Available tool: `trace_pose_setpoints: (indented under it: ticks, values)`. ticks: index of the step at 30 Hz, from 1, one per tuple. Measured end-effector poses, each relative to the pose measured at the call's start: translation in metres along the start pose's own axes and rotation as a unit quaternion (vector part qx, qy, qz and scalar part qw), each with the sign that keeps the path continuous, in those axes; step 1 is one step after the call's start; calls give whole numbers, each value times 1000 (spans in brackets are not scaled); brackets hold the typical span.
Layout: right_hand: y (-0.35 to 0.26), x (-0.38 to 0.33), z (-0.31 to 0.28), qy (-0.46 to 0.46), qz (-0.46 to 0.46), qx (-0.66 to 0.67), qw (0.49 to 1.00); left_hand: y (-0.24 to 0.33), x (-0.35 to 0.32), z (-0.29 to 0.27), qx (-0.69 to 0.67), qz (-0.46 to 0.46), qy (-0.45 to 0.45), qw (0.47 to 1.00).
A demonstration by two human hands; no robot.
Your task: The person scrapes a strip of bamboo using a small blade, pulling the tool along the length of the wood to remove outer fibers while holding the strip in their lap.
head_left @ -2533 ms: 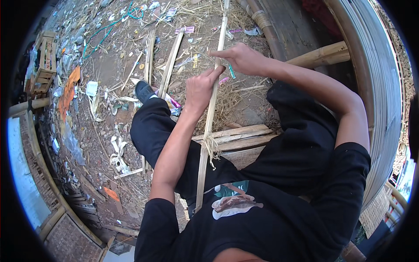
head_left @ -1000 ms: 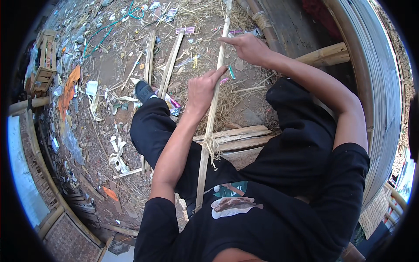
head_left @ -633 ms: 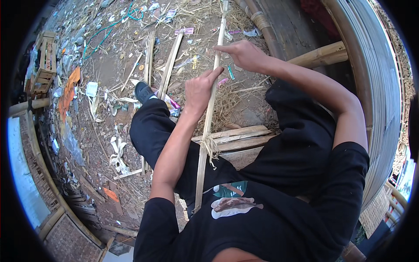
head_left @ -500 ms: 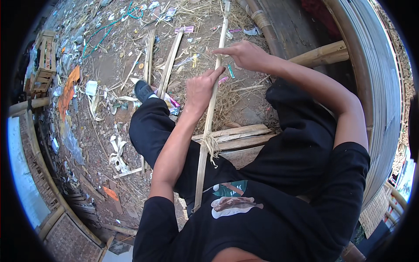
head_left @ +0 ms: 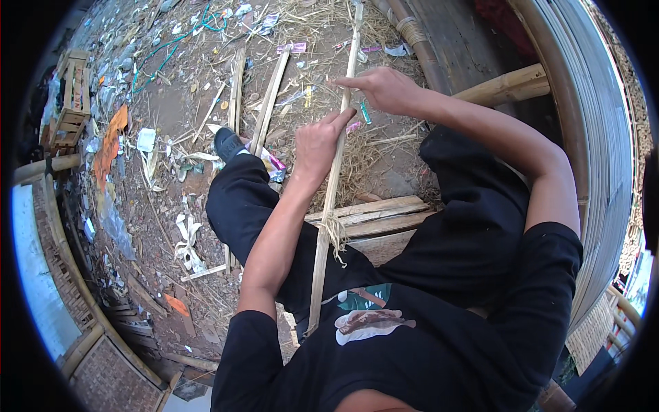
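Two hands of yours meet at one long pale wooden strip [head_left: 320,261], which slants from your lap up past your knees, a tuft of shavings [head_left: 336,233] hanging from its middle. Your left hand [head_left: 316,144] is clenched around it, thumb laid across; your right hand [head_left: 386,89] has its index finger stretched over the strip just above, though you can't tell whether its other fingers grip anything. Small white lettering marks the green patch of your black shirt [head_left: 439,336], and the slatted crate [head_left: 73,99] at far left bears dark marks too small to read. Under you lies bare brown earth [head_left: 168,103], littered with straw and scraps, with a woven panel [head_left: 103,371] at lower left and a grey ribbed panel [head_left: 590,137] curving down your right. Split boards [head_left: 384,218] lie crosswise between your legs, behind the strip. Two slats [head_left: 271,99] lie beyond your shoe [head_left: 228,144], a pink wrapper [head_left: 292,48] at one's far end. An orange sheet [head_left: 110,144] lies farther left, and a bamboo pole [head_left: 504,86] runs behind your right forearm.
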State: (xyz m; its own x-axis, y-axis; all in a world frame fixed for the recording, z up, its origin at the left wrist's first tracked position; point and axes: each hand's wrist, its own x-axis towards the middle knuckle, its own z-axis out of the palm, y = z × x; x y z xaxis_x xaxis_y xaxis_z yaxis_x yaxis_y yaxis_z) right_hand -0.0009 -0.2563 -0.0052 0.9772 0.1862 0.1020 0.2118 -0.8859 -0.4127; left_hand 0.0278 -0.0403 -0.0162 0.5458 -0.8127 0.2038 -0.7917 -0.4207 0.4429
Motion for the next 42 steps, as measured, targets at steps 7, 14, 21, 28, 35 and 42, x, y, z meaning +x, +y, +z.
trace_pose_setpoints:
  ticks: [7, 14, 21, 28, 35, 42]
  values:
    - [34, 9, -18, -25, 29, -87, 995, 6, 3, 4, 7, 15, 8, 1000]
    - [18, -3, -11, -17, 8, -9, 1000, 4, 1, -2, 27, 3, -13, 1000]
    - [15, -7, -2, 23, 35, 3, 999, -4, 4, -6, 1, -12, 9, 1000]
    - [76, -11, -10, 17, 106, -9, 994, 4, 4, -1, -34, 39, 30, 998]
    - [46, -4, -24, 124, 328, 331, 876, 6, 7, -11, -184, -37, 29, 982]
    - [7, 1, -20, 28, 362, 548, 754, 7, 15, 1, -241, -69, 1, 968]
